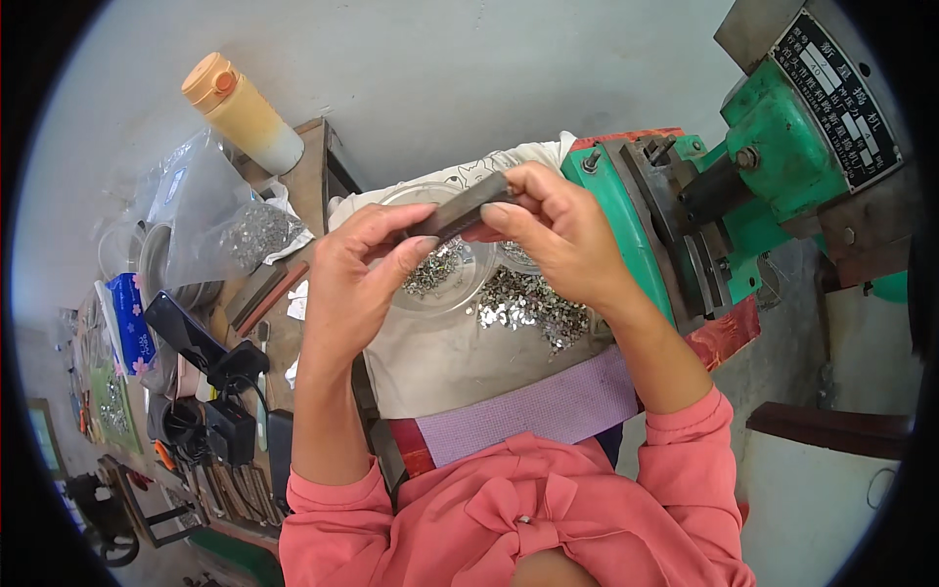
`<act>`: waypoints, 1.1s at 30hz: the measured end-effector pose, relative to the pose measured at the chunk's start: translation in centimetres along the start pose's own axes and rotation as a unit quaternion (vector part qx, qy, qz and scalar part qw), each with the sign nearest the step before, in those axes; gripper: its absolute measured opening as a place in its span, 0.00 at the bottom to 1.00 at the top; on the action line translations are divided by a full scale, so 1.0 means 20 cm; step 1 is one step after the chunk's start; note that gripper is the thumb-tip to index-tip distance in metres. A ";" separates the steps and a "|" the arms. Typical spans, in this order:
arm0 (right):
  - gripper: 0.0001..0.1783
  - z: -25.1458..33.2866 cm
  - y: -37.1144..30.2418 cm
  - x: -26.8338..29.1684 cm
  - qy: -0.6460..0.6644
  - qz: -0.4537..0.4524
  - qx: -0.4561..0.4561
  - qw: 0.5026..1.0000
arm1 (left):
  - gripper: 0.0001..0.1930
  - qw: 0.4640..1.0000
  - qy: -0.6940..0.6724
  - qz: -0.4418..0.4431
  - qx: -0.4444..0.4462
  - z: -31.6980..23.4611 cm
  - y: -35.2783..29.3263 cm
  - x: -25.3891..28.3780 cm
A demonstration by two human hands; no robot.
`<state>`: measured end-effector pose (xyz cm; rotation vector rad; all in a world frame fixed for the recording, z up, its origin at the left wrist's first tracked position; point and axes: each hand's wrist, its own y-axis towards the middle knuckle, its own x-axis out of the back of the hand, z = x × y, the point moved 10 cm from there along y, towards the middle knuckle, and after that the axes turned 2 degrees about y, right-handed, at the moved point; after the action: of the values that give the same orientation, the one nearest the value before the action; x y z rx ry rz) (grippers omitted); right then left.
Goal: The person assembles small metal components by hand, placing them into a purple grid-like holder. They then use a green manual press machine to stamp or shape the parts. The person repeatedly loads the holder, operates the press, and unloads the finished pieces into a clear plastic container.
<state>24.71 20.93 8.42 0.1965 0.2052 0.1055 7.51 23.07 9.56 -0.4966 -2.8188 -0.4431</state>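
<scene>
Both hands hold a dark grey rectangular bar [456, 209], slightly tilted, over the cloth-covered work surface. My left hand [360, 262] pinches its left end between thumb and fingers. Around its right end the fingers and thumb of my right hand [567, 230] are closed. Under the bar stands a clear round bowl [473, 284] with small shiny metal bits [435, 271] in it, partly hidden by my hands. A loose heap of similar metal bits [533, 305] lies on the beige cloth [411, 362] beside the bowl. A second clear container behind the heap is mostly covered.
A green press [616, 225] stands close on the right. On the left bench are a yellow-white bottle [249, 117], a bag of metal bits [259, 232], a dark bar and a reddish bar [274, 298], a phone [184, 330] and black chargers [230, 430]. A purple mat [528, 406] lies in front.
</scene>
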 end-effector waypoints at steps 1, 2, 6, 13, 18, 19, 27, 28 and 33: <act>0.12 -0.01 0.01 -0.01 -0.020 0.006 0.001 1.000 | 0.12 0.999 0.045 -0.015 -0.009 0.01 0.00 0.04; 0.11 0.00 0.01 0.00 -0.081 -0.002 0.005 0.997 | 0.12 0.995 0.089 -0.030 -0.018 0.00 0.00 0.06; 0.10 0.05 -0.13 0.08 -0.181 -0.051 -0.004 0.982 | 0.12 0.984 0.159 -0.082 0.015 0.04 -0.04 0.13; 0.06 -0.01 -0.83 0.31 -0.102 -0.134 -0.136 0.976 | 0.14 0.946 -0.206 0.097 0.230 0.14 -0.41 -0.18; 0.07 -0.28 -1.26 0.49 -0.104 -0.286 -0.230 0.924 | 0.14 0.844 -0.238 0.261 0.404 0.33 -0.86 -0.54; 0.08 -0.30 -1.30 0.53 -0.160 -0.301 -0.247 0.907 | 0.14 0.844 -0.204 0.282 0.407 0.37 -0.90 -0.58; 0.11 -0.08 -1.20 0.46 -0.530 -0.297 -0.160 0.778 | 0.11 0.931 0.133 0.234 0.246 0.30 -0.81 -0.47; 0.11 -0.06 -1.19 0.42 -0.534 -0.280 -0.129 0.787 | 0.11 0.934 0.159 0.233 0.220 0.28 -0.79 -0.46; 0.17 -0.03 -0.88 0.12 -0.538 -0.114 0.028 0.835 | 0.21 0.933 0.281 0.202 0.102 0.20 -0.69 -0.38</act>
<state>28.32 4.14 3.76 0.2627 -0.9038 -0.2580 8.56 9.91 0.16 -0.7434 -2.1129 -0.1657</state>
